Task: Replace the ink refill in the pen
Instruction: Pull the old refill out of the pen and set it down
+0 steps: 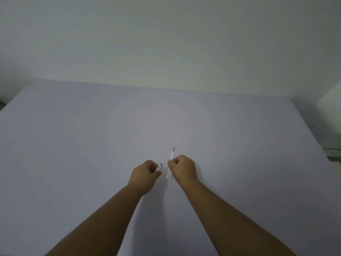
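Note:
My left hand (145, 177) is closed around a short white pen barrel (159, 167); its open dark-rimmed end pokes out to the right past my thumb. My right hand (183, 169) pinches a thin white ink refill (172, 156) between fingertips. The refill is tilted, its dark tip pointing up and away from me, its lower end showing below my fingers. The two hands are a small gap apart above the table, and the refill sits just to the right of the barrel's open end, outside it.
A wide pale lavender table (92, 145) fills the view, with a plain wall behind its far edge. A white object (330, 111) stands off the table's right corner.

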Motion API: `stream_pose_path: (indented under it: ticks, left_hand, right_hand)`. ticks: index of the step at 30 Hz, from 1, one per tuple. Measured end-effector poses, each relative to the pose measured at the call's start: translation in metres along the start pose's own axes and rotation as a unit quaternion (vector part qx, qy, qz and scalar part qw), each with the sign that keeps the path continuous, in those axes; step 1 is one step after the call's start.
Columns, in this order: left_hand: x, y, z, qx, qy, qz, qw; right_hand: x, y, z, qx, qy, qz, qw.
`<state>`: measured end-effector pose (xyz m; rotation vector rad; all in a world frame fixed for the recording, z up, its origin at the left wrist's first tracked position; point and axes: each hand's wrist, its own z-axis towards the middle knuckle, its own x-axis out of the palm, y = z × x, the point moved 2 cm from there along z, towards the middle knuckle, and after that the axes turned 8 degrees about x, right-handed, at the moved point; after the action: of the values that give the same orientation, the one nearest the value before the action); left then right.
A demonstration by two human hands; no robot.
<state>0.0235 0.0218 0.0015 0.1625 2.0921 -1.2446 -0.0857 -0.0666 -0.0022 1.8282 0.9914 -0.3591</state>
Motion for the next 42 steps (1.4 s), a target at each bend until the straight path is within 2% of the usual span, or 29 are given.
stream_pose_path:
  ticks: [2, 4, 13, 18, 21, 23, 30, 33, 34, 36, 38, 42]
  left_hand:
    - [0.002, -0.001, 0.000, -0.002, 0.006, 0.001, 1.000]
    - [0.005, -0.003, 0.001, 0.001, 0.009, 0.000, 1.000]
    - [0.010, -0.016, 0.001, 0.014, 0.009, 0.001, 1.000]
    - [0.014, -0.024, 0.001, 0.038, 0.013, -0.015, 0.999]
    - [0.015, -0.026, 0.001, 0.038, 0.019, -0.019, 0.999]
    - [0.016, -0.027, 0.002, 0.037, 0.020, -0.023, 0.999]
    - [0.018, -0.031, 0.005, 0.048, 0.029, -0.032, 0.998]
    - [0.019, -0.028, 0.007, 0.044, 0.046, -0.061, 0.996]
    - [0.018, -0.027, 0.008, 0.042, 0.046, -0.065, 0.996]
    - [0.018, -0.024, 0.009, 0.035, 0.043, -0.069, 0.996]
    - [0.017, -0.022, 0.009, 0.030, 0.041, -0.068, 0.996]
    - [0.017, -0.017, 0.008, 0.025, 0.041, -0.063, 0.997]
  right_hand:
    - [-0.009, 0.006, 0.004, 0.021, -0.007, 0.136, 0.990]
    - [-0.015, 0.010, 0.004, 0.028, -0.009, 0.201, 0.979]
    - [-0.027, 0.000, 0.002, 0.010, 0.008, 0.192, 0.981]
    - [-0.028, -0.002, -0.003, -0.001, 0.080, 0.158, 0.984]
    - [-0.039, 0.000, -0.001, 0.008, 0.066, 0.229, 0.971]
    - [-0.047, 0.002, 0.003, 0.002, 0.060, 0.237, 0.970]
    - [-0.055, -0.001, 0.017, -0.008, 0.118, 0.189, 0.975]
    - [-0.059, -0.005, 0.025, 0.008, 0.096, 0.177, 0.980]
    - [-0.059, -0.008, 0.028, 0.012, 0.070, 0.143, 0.987]
    - [-0.055, -0.014, 0.036, -0.002, 0.031, 0.000, 1.000]
    - [-0.045, -0.019, 0.038, -0.010, 0.028, -0.132, 0.991]
    - [-0.033, -0.023, 0.039, -0.012, 0.013, -0.233, 0.972]
